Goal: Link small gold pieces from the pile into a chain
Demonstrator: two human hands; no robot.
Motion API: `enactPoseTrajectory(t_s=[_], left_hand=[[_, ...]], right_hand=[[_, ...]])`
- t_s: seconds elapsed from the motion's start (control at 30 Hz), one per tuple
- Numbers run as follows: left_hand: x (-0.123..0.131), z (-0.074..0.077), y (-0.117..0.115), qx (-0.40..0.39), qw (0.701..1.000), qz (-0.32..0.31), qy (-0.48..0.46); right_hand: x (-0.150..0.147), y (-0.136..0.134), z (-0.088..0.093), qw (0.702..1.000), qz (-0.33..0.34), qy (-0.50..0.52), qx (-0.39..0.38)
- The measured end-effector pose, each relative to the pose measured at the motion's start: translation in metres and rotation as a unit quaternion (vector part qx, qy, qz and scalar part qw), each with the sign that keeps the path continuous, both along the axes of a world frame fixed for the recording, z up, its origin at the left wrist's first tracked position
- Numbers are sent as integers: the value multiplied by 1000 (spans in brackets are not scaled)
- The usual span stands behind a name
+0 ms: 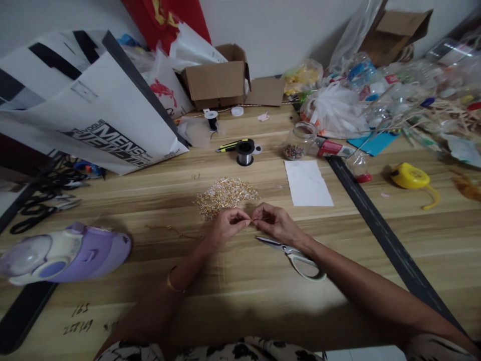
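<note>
My left hand and my right hand meet fingertip to fingertip over the table, both pinching. Between them is a tiny gold-coloured piece, too small to tell its kind. Just beyond my left hand lies a loose pile of small gold and silver beads or links. A thin gold strand runs along the wood toward my left wrist; whether it reaches my fingers is hidden. Scissors with pale handles rest beside my right wrist, partly under the forearm.
Beyond the pile are a wire spool, a yellow-black cutter and a jar of beads. White paper, a dark strip and a tape measure lie right. A purple appliance and black scissors occupy the left.
</note>
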State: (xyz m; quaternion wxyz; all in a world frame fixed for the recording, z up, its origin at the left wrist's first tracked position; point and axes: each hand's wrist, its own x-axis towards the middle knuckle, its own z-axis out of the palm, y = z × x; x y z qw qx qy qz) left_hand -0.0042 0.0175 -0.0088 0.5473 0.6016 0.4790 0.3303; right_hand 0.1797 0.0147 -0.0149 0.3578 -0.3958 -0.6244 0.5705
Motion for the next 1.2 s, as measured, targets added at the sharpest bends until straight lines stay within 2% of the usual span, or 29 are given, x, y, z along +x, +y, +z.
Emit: enactPoseTrajectory(t_s=[0.43,0.8,1.2], left_hand=[[-2,3,1,-13,1000,-7,-11],[-3,3,1,-14,1000,-19,-6],[-2,3,2,-53,998,-41,-20]], right_hand=[[1,1,1,1000,10,-15,6],[3,3,1,996,7,-72,60],[4,3,3,995,4,-57,81]])
